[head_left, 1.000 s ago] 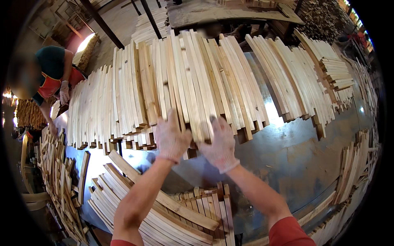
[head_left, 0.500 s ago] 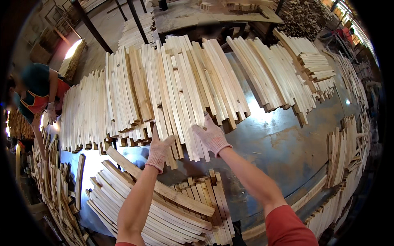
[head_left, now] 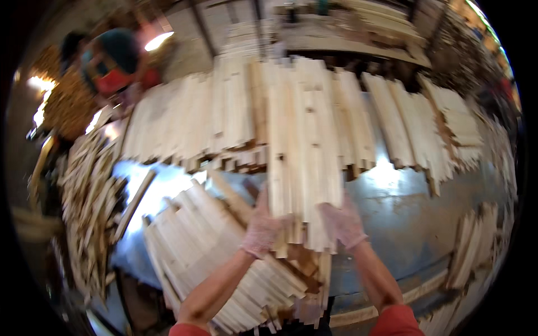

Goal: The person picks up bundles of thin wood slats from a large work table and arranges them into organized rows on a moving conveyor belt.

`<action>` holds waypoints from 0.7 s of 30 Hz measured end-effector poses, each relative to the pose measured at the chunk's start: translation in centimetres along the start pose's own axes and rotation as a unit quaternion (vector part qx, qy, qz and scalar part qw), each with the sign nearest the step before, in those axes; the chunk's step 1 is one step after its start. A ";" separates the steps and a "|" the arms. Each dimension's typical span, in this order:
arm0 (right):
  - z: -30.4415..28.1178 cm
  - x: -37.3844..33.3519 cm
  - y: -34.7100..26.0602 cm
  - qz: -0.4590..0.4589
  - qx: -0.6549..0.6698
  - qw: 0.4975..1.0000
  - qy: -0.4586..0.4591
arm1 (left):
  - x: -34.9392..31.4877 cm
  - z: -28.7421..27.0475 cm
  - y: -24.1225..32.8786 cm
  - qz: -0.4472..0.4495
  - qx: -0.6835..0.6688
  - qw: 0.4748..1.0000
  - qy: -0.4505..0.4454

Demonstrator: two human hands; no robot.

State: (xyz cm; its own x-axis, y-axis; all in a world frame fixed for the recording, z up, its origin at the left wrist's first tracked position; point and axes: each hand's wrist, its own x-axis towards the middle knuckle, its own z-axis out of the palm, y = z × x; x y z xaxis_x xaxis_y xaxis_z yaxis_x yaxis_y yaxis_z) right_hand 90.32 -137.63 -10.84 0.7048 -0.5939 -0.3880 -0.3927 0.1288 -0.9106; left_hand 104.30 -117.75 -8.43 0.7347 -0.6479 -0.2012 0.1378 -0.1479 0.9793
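Observation:
Between my gloved hands is a bundle of long, pale wooden strips (head_left: 305, 173), lying side by side with uneven near ends. My left hand (head_left: 264, 227) grips the bundle's left edge, thumb over the top. On the opposite edge my right hand (head_left: 343, 223) presses inward, its thumb also on top. Both gloves are pale and knitted; the fingers beneath the wood are hidden. The bundle's near ends overhang a lower stack of strips (head_left: 207, 241), while its far part reaches among a broad row of strips (head_left: 174, 120). Motion blurs the picture somewhat.
A shiny metal table (head_left: 403, 224) lies under the wood. More strips (head_left: 400, 120) lie to the right, and a loose heap (head_left: 92, 201) is on the left. At far left a person in a dark top and red apron (head_left: 115, 78) bends over the wood. A workbench (head_left: 347, 42) stands behind.
My hands have drawn the bundle of strips toward me, out from the row, and now hold it at both edges. The view has shifted, and the person at left bends lower.

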 end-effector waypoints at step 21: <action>21.5 -53.5 0.0 -0.121 0.113 0.848 -0.503 | -70.7 -5.9 1.3 0.136 0.045 0.855 0.498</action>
State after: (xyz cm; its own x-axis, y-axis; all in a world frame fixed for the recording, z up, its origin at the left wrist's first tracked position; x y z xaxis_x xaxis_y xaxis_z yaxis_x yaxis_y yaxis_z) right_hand 65.31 -88.77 6.80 0.9410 0.3382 -0.0074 -0.1207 0.3152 -0.9413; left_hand 56.45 -67.76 7.22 0.9388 0.2845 0.1943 -0.1469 -0.1797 0.9727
